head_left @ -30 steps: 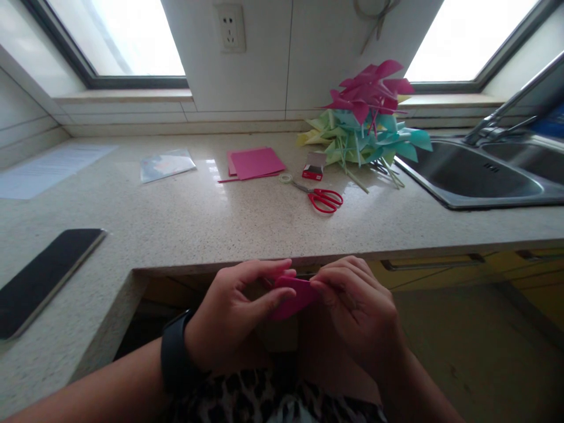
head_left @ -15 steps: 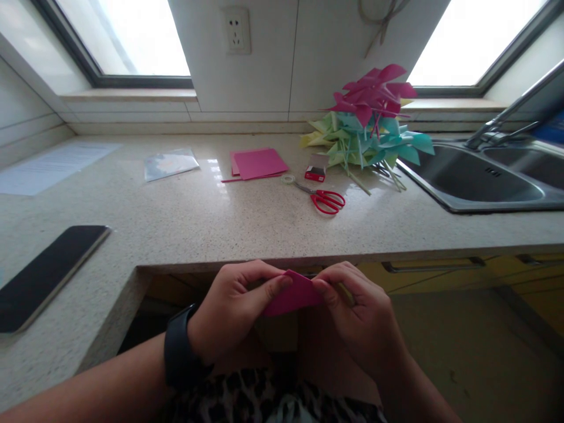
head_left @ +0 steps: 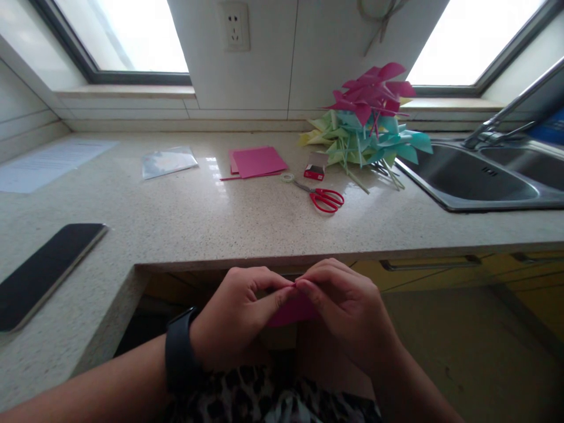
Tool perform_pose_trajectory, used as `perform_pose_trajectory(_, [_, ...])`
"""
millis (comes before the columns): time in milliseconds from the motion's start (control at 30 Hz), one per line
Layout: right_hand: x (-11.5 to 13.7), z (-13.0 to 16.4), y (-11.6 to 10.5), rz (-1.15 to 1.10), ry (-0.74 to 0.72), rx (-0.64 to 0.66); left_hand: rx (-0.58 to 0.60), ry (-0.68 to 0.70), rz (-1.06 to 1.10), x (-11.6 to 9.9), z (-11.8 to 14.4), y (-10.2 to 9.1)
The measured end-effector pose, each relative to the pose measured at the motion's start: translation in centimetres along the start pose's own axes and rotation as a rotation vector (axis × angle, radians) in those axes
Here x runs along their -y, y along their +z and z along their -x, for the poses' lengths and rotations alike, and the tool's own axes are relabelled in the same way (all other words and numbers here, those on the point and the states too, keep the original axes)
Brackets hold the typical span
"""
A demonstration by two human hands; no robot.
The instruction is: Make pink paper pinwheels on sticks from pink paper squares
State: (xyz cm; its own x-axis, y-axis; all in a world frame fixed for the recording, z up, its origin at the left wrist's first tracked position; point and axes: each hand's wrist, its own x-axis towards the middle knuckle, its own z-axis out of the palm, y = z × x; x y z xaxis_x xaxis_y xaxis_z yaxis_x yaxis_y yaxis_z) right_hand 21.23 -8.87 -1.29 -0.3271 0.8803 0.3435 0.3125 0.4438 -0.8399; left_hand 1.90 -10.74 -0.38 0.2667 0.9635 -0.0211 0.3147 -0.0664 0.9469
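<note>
A piece of pink paper (head_left: pixel 293 311) is held over my lap, just in front of the counter's edge. My left hand (head_left: pixel 244 308), with a dark watch on its wrist, pinches the paper's upper edge between thumb and forefinger. At the same edge my right hand (head_left: pixel 346 308) pinches it too, and the fingertips of both hands meet. Much of the paper is hidden behind the fingers. On the counter lie more pink sheets (head_left: pixel 259 162), red-handled scissors (head_left: pixel 326 200), a small roll of tape (head_left: pixel 287 177) and a small red and grey box (head_left: pixel 315 167).
Paper pinwheels (head_left: pixel 370 111) in pink, yellow-green and blue are heaped at the back right, beside a steel sink (head_left: pixel 480 176). A dark phone (head_left: pixel 50 270) rests at the left. Behind it are a clear packet (head_left: pixel 170 163) and a printed sheet (head_left: pixel 53 164).
My right hand has moved left along the paper's top edge until its fingertips meet those of my left. Less of the pink paper shows between the hands.
</note>
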Motion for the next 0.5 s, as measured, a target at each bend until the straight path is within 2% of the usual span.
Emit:
perform_pose_trajectory(267, [-0.55, 0.5, 0.04, -0.067, 0.128, -0.099, -0.04, -0.058, 0.075, -0.07, -0.11, 0.0])
perform_pose_trajectory(500, [-0.97, 0.8, 0.1, -0.14, 0.262, -0.157, 0.001, -0.126, 0.126, -0.15, -0.59, -0.33])
